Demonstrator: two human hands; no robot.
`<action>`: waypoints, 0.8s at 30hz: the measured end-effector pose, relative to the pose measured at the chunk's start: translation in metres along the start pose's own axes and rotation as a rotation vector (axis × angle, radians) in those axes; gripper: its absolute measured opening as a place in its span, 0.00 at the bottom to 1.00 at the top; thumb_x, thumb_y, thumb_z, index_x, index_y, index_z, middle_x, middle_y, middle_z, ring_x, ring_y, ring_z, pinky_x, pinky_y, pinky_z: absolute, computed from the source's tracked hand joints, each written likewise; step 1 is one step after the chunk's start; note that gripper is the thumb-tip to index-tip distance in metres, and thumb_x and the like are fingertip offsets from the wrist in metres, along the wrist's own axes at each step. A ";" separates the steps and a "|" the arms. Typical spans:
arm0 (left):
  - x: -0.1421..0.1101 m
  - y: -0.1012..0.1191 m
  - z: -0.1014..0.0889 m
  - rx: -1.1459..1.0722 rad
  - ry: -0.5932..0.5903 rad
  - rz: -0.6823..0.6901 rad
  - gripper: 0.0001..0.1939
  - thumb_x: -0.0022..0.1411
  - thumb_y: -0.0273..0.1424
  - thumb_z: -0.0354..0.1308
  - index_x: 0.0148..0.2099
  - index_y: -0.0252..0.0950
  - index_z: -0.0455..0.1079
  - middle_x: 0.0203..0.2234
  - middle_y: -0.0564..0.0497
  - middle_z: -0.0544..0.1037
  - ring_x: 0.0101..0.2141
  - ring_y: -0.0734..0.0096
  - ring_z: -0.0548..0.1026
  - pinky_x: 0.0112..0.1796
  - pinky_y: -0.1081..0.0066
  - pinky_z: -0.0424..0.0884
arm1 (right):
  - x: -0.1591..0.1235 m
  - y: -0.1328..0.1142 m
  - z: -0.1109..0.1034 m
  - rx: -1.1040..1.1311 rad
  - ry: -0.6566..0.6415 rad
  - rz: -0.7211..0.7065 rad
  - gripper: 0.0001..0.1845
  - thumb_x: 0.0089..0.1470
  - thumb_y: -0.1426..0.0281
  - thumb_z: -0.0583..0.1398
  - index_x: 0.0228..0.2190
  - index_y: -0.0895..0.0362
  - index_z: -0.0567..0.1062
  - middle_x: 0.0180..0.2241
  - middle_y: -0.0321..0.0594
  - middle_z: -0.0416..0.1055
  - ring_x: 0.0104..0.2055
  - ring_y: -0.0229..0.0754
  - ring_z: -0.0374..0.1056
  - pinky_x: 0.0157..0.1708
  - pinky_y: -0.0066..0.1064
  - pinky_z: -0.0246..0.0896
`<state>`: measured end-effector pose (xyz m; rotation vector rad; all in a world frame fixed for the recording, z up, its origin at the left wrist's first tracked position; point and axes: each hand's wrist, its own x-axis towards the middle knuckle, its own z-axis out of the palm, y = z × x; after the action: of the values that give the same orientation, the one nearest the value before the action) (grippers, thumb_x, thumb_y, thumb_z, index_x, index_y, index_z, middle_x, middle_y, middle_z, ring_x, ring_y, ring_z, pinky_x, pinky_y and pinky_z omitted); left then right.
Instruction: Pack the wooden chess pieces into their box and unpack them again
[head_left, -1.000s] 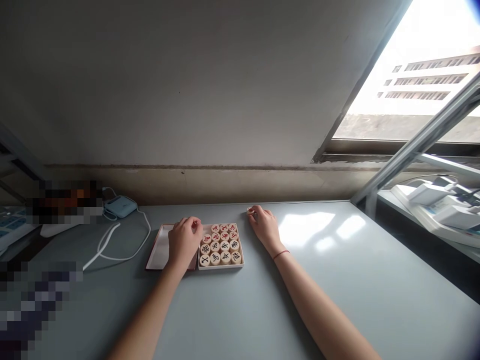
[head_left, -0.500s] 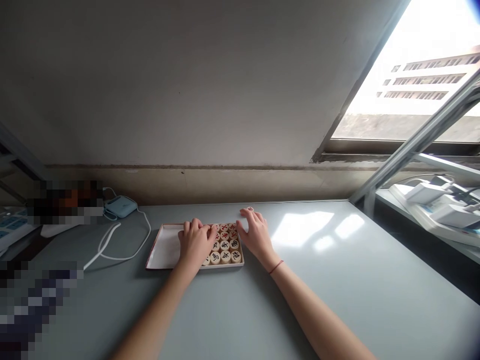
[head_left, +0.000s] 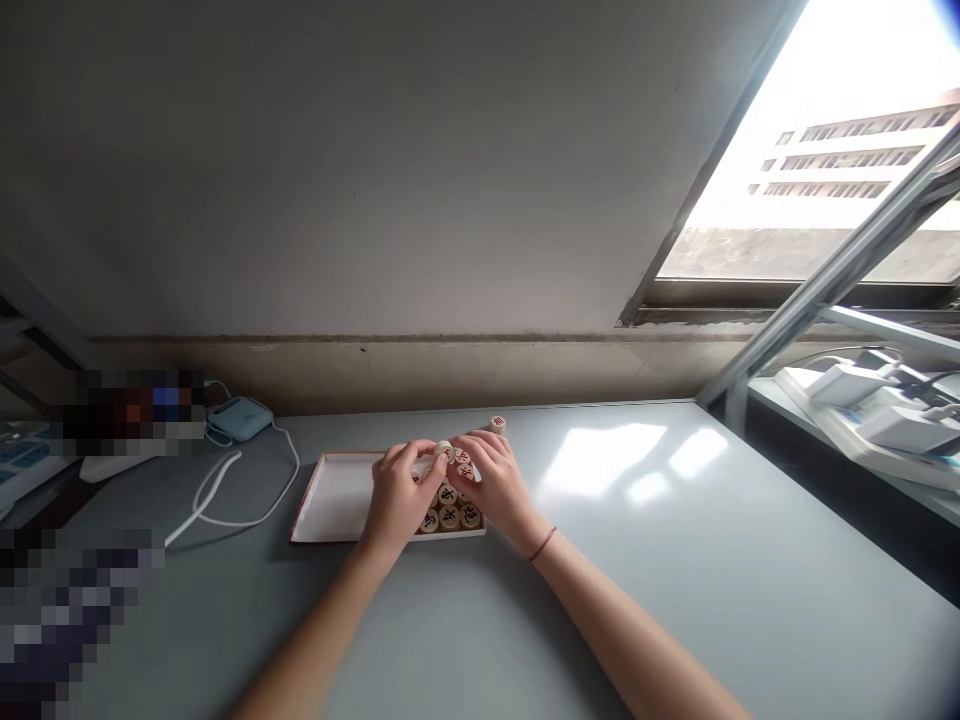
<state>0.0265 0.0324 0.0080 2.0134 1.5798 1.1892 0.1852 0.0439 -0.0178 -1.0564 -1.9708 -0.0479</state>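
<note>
A shallow white box point(head_left: 322, 500) lies on the desk, its right part filled with round wooden Chinese chess pieces point(head_left: 448, 516) marked in red or black. My left hand point(head_left: 397, 495) is over the middle of the box, thumb and index finger closed on a chess piece point(head_left: 444, 449) raised above the others. From the right, my right hand point(head_left: 495, 485) arches over the box's right end. Its thumb and fingers are apart, with red-marked pieces point(head_left: 463, 464) showing between them and its index fingertip close to the raised piece. Another red-marked piece point(head_left: 498, 424) stands on the desk behind this hand.
A white cable point(head_left: 289, 480) curls on the desk at the left, beside a light-blue device point(head_left: 241, 417). White power adapters point(head_left: 851, 385) sit on a ledge beyond the right metal frame point(head_left: 780, 330). Sunlight patches the grey desk point(head_left: 637, 600); a wall runs behind it.
My right hand has come back from the piece behind the box and moved left over the box, leaving that piece standing. My left hand has shifted slightly right, lifting a chess piece.
</note>
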 end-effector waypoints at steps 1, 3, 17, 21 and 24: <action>0.000 0.002 0.000 -0.080 -0.017 -0.037 0.10 0.62 0.40 0.53 0.38 0.40 0.71 0.35 0.49 0.79 0.40 0.63 0.75 0.42 0.66 0.68 | 0.000 -0.001 0.000 0.004 0.018 -0.017 0.11 0.59 0.66 0.56 0.44 0.54 0.71 0.39 0.43 0.76 0.45 0.46 0.69 0.45 0.38 0.61; -0.001 0.002 0.000 -0.204 -0.043 -0.112 0.12 0.61 0.42 0.54 0.39 0.39 0.70 0.35 0.49 0.79 0.38 0.64 0.76 0.41 0.67 0.71 | 0.001 0.002 -0.001 0.013 0.056 -0.024 0.10 0.59 0.67 0.57 0.42 0.54 0.72 0.38 0.43 0.76 0.43 0.45 0.70 0.44 0.37 0.62; 0.004 -0.021 0.002 -0.409 0.026 -0.202 0.16 0.59 0.36 0.56 0.49 0.37 0.69 0.43 0.45 0.77 0.43 0.65 0.78 0.43 0.66 0.75 | -0.020 0.088 -0.008 -0.375 0.006 0.649 0.11 0.54 0.66 0.55 0.35 0.55 0.76 0.37 0.46 0.75 0.40 0.50 0.65 0.35 0.36 0.55; 0.003 -0.022 0.004 -0.244 0.029 -0.052 0.15 0.62 0.34 0.55 0.51 0.38 0.69 0.41 0.47 0.77 0.38 0.69 0.77 0.40 0.68 0.76 | -0.012 0.068 -0.009 -0.284 0.107 0.513 0.13 0.57 0.65 0.55 0.41 0.57 0.73 0.40 0.49 0.73 0.42 0.51 0.65 0.38 0.39 0.58; -0.001 -0.019 0.005 -0.047 0.031 0.161 0.13 0.64 0.35 0.54 0.50 0.39 0.69 0.37 0.49 0.76 0.35 0.68 0.77 0.39 0.67 0.75 | -0.002 0.030 -0.012 0.043 0.085 0.297 0.12 0.59 0.64 0.55 0.41 0.56 0.71 0.37 0.45 0.74 0.40 0.46 0.67 0.41 0.38 0.61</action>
<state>0.0180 0.0391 -0.0077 2.1351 1.4118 1.3087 0.2151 0.0569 -0.0220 -1.2862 -1.7141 0.1089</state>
